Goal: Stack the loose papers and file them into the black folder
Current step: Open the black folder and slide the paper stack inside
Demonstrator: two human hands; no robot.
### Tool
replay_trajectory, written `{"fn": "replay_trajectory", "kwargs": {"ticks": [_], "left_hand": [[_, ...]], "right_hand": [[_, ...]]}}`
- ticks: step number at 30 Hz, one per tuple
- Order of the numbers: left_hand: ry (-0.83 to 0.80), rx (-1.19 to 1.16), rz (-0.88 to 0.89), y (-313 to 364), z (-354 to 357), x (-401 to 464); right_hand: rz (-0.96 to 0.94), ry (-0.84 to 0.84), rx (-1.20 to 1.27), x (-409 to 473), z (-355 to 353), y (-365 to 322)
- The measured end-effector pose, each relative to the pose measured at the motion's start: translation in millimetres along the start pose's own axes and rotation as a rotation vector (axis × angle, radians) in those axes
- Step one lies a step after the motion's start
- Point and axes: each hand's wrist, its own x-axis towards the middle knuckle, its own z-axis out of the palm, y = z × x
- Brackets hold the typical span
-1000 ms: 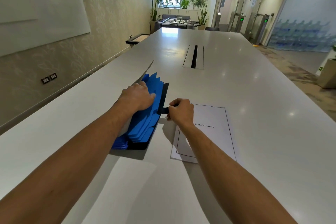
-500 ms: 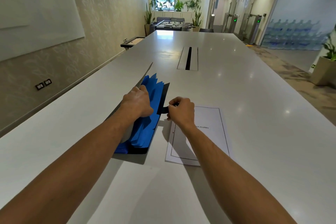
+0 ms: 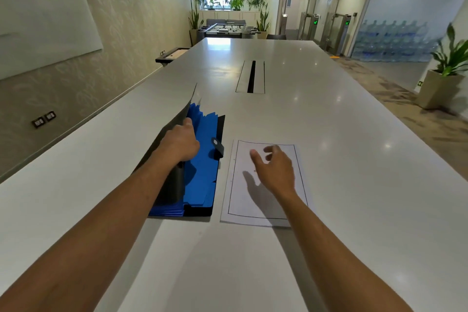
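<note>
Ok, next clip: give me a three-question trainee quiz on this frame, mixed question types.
1. True or false: the stack of papers is already inside the black folder.
2. Multiple choice: what is the left hand doing? A) resting flat on the table B) holding the folder's front cover open C) lifting the papers
3. Fill in: the right hand hovers open above the ____.

Key:
1. False; the papers lie flat on the table, just right of the folder.
2. B; the blue dividers are exposed.
3. Papers.
</note>
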Motion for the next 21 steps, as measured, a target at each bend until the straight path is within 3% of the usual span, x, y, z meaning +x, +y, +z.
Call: {"fn": "replay_trajectory", "kwargs": {"ticks": [4, 8, 12, 21], "left_hand": [[-0.03, 0.04, 0.027, 10, 22, 2], [-0.03, 0.156, 0.033, 18, 54, 2], [-0.019, 0.284, 0.062, 23, 81, 2], [-0.086, 0.581, 0.059, 39, 105, -5]], "right_hand": [[0.086, 0.136, -0.287, -2, -37, 33], [0.211, 0.038, -0.462, -6, -57, 51], [0.275, -0.052, -0.508, -7, -60, 52], [0.316, -0.067, -0.447, 2, -61, 40]]}}
